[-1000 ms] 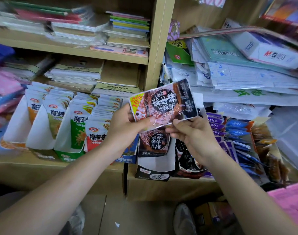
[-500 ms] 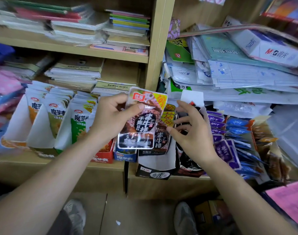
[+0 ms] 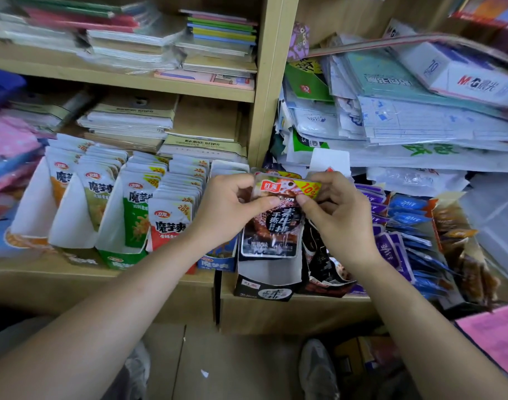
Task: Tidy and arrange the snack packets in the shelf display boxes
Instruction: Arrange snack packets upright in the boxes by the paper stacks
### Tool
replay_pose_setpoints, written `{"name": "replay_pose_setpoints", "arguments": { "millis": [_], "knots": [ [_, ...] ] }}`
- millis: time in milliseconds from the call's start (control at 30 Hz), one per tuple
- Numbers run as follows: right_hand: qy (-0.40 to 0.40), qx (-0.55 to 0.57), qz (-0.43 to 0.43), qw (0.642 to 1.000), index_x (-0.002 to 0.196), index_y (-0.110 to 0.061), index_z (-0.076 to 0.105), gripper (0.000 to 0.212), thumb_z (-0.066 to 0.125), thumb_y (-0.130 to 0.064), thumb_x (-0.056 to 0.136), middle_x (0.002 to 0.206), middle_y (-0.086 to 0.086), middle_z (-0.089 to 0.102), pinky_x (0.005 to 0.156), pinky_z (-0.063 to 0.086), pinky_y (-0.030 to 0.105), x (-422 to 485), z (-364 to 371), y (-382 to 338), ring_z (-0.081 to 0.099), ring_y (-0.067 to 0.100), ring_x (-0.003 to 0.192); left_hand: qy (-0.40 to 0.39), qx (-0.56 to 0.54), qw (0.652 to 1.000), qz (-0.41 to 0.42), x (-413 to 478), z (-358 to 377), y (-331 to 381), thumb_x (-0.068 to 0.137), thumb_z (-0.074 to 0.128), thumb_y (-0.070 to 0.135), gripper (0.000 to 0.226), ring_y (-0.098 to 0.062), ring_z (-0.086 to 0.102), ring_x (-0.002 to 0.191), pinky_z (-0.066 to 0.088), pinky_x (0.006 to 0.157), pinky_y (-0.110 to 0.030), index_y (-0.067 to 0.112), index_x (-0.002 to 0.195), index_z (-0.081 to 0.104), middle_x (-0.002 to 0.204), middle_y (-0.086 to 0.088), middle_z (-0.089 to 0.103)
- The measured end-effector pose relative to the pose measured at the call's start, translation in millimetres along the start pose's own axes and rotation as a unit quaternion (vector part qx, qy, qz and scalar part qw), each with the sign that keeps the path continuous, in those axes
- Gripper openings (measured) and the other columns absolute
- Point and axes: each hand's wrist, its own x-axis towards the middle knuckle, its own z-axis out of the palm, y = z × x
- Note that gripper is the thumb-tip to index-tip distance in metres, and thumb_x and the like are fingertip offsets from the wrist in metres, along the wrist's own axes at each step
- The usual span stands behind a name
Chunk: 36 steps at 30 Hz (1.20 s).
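At the left, the white snack packets [image 3: 137,197] stood in upright rows in their boxes, close beside the left hand [image 3: 229,209]; a careless wrist could have knocked them askew. That hand's fingers [image 3: 244,181] pinched the top left corner of the dark packet [image 3: 275,226], which hung upright over the black display box [image 3: 264,287]. The right hand [image 3: 339,215] pinched the other corner. Forced down, the packet might have creased or snagged on those behind it. Further right, the purple packets [image 3: 391,246] leaned loosely and could have slid off the shelf.
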Motion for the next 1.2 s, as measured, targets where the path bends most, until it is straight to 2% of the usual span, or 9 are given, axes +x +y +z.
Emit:
{"name": "replay_pose_setpoints", "arguments": {
  "millis": [67,200,267,333,500,733,833,1000,1200],
  "knots": [
    [0.000,0.002,-0.003,1.000,0.101,-0.030,0.064,0.021,0.074,-0.015,0.090,0.083,0.001,0.071,0.069,0.061,0.047,2,-5,3,0.071,0.018,0.079,-0.002,0.018,1.000,-0.003,2,1,-1,0.081,0.084,0.031,0.028,-0.015,0.074,0.080,0.060,0.068,-0.045,0.006,0.091,0.077,0.086,-0.001,0.077],
    [-0.041,-0.063,-0.025,0.997,0.096,-0.024,0.067,0.009,0.073,-0.019,0.091,0.080,0.001,0.071,0.071,0.057,0.047,3,-3,12,0.069,0.023,0.074,-0.024,0.124,0.992,0.021,4,-7,-5,0.076,0.081,0.047,0.033,-0.004,0.071,0.083,0.061,0.069,-0.041,0.034,0.106,0.074,0.095,0.016,0.074],
    [-0.062,-0.146,-0.057,0.986,0.093,-0.018,0.069,0.005,0.073,-0.019,0.091,0.072,0.002,0.069,0.077,0.043,0.046,3,1,15,0.066,0.025,0.065,-0.007,0.182,0.982,0.050,3,-10,-6,0.076,0.083,0.041,0.052,-0.005,0.067,0.086,0.060,0.069,-0.040,0.034,0.124,0.066,0.105,0.019,0.068],
    [-0.078,-0.201,-0.080,0.973,0.094,-0.013,0.072,0.008,0.075,-0.020,0.090,0.074,0.001,0.070,0.071,0.046,0.040,4,5,17,0.065,0.023,0.066,0.010,0.205,0.976,0.073,2,-12,-7,0.079,0.083,0.032,0.058,-0.007,0.063,0.092,0.059,0.071,-0.041,0.033,0.132,0.061,0.109,0.017,0.064],
    [-0.093,-0.310,-0.131,0.937,0.095,-0.011,0.076,0.021,0.085,-0.018,0.078,0.089,0.003,0.073,0.069,0.058,0.042,6,20,26,0.066,0.026,0.083,-0.021,0.281,0.955,0.097,2,-15,-12,0.079,0.084,0.034,0.034,-0.008,0.056,0.097,0.056,0.074,-0.039,0.029,0.111,0.074,0.111,0.013,0.062],
    [-0.064,-0.325,-0.134,0.934,0.113,-0.012,0.067,0.044,0.086,-0.012,0.074,0.109,0.004,0.057,0.069,0.057,0.044,3,23,24,0.061,0.029,0.099,-0.029,0.356,0.925,0.128,2,-13,-13,0.079,0.082,0.043,0.045,-0.012,0.052,0.103,0.054,0.071,-0.033,0.025,0.118,0.072,0.119,0.010,0.055],
    [-0.057,-0.323,-0.120,0.937,0.121,-0.012,0.065,0.055,0.087,-0.010,0.071,0.116,0.005,0.056,0.082,0.054,0.041,4,18,24,0.057,0.028,0.105,-0.034,0.378,0.916,0.127,3,-13,-13,0.077,0.083,0.045,0.045,-0.013,0.053,0.102,0.053,0.068,-0.031,0.026,0.116,0.072,0.119,0.009,0.053],
    [-0.080,-0.350,-0.131,0.924,0.119,-0.013,0.069,0.057,0.091,-0.016,0.067,0.105,0.006,0.068,0.082,0.051,0.043,7,11,27,0.056,0.032,0.097,-0.030,0.393,0.905,0.161,1,-10,-11,0.072,0.087,0.041,0.034,-0.015,0.049,0.094,0.046,0.070,-0.032,0.026,0.100,0.073,0.103,0.006,0.056],
    [-0.072,-0.336,-0.139,0.929,0.110,-0.013,0.072,0.034,0.083,-0.010,0.077,0.092,0.004,0.071,0.077,0.051,0.040,12,10,28,0.059,0.029,0.087,-0.090,0.461,0.875,0.121,-6,-2,-16,0.069,0.086,0.054,0.045,-0.020,0.050,0.102,0.043,0.081,-0.038,0.030,0.106,0.078,0.098,0.009,0.060]
  ]
}}
